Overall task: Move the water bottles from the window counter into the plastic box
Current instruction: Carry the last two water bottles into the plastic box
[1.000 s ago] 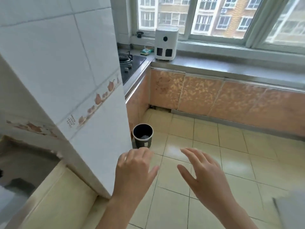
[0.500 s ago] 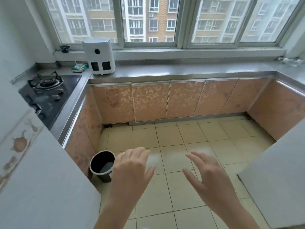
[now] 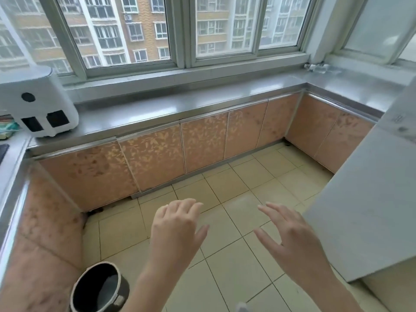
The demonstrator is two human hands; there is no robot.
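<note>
Both hands hang over the tiled floor with nothing in them. The left hand shows its back, fingers loosely bent and the grip slack and wide. The right hand is spread, fingers straight, its grip also wide and bare.

The water bottles lie far ahead of the right hand and up to its right, in the corner of the steel desk under the window. They look clear and seem to lie on their sides, but they are too small and blurred to count. They are well apart from both hands.

Ahead of the left hand and far to its left, a white appliance stands on the same desk. Orange patterned cabinet doors run beneath the desk. A dark round bin stands on the floor below and left of the left hand. A pale grey surface lies just right of the right hand.
</note>
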